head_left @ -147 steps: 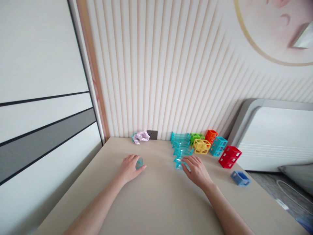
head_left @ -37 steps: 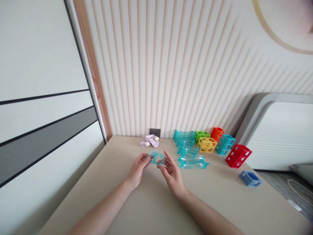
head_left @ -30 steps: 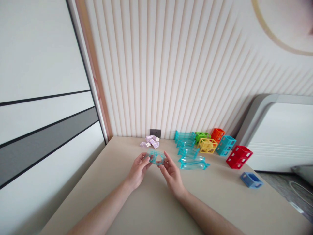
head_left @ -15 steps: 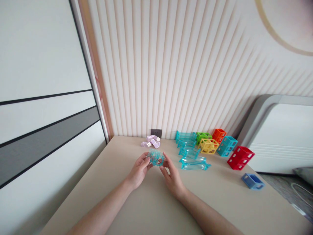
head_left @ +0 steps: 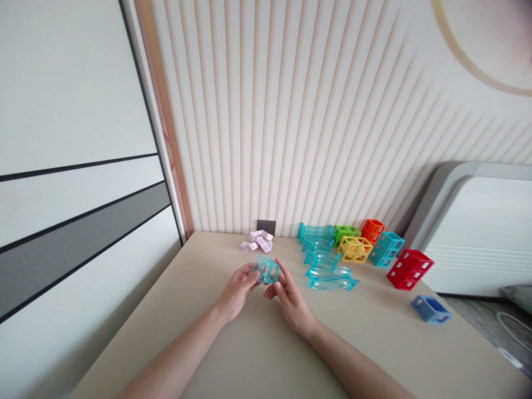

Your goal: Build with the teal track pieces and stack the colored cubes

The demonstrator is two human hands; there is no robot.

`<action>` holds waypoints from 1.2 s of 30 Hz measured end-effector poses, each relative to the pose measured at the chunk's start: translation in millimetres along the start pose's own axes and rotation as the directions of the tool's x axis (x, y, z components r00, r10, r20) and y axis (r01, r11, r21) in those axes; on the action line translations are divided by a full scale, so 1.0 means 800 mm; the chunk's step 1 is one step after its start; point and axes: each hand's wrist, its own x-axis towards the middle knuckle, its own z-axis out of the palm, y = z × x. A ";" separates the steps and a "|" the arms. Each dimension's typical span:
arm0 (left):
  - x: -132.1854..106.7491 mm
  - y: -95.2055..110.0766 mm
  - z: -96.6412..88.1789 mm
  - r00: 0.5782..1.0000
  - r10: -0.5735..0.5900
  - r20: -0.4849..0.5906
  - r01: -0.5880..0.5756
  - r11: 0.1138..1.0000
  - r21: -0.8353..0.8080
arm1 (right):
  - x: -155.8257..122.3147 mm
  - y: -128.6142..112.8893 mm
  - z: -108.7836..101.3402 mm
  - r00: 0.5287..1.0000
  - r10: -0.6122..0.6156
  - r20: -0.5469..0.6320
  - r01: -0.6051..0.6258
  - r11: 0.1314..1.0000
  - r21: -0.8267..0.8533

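Ribbed wall fills the back of the head view, behind a beige table. Counting hours from the teal piece between the hands, white panels crossed by dark lines stand toward 10 o'clock. Between 2 and 3, beyond the table, stands a grey-rimmed board.

The teal piece is see-through, and sits near the middle of the table's width, toward the wall; whether its underside touches the tabletop is hard to tell. At 8 o'clock the left hand pinches its left end between thumb and fingers. Between 4 and 5 the right hand has its forefinger up along the right side, thumb lower and the other fingers curled; I cannot tell whether it grips.

At 12 o'clock lie some lilac pieces, with a dark socket on the wall behind. More clear teal pieces form a teal row from 2 round to 3. Past it, between 2 and 3, come a green block, a yellow block, an orange block and a turquoise block. Farther out, a red block stands at 3, and a blue block lies just past 3.
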 end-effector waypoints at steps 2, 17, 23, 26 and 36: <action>0.000 -0.002 -0.002 1.000 -0.017 0.021 0.016 1.000 0.019 | -0.001 0.001 -0.001 1.000 0.010 -0.004 -0.010 1.000 -0.030; -0.004 -0.001 0.003 0.999 -0.026 0.040 0.015 0.969 0.246 | -0.005 -0.007 -0.002 0.983 -0.101 -0.151 0.028 0.905 -0.425; -0.006 0.002 0.009 0.996 0.037 0.076 -0.059 0.950 0.308 | -0.007 -0.016 -0.004 0.980 -0.166 -0.105 0.090 0.854 -0.513; -0.007 -0.002 0.008 0.999 0.013 0.041 -0.024 0.959 0.282 | -0.007 -0.015 -0.003 0.979 -0.180 -0.098 0.093 0.818 -0.568; -0.005 -0.007 0.006 0.990 -0.138 0.027 0.139 0.989 -0.056 | -0.001 -0.032 -0.014 0.928 -0.364 0.083 0.243 0.420 -0.874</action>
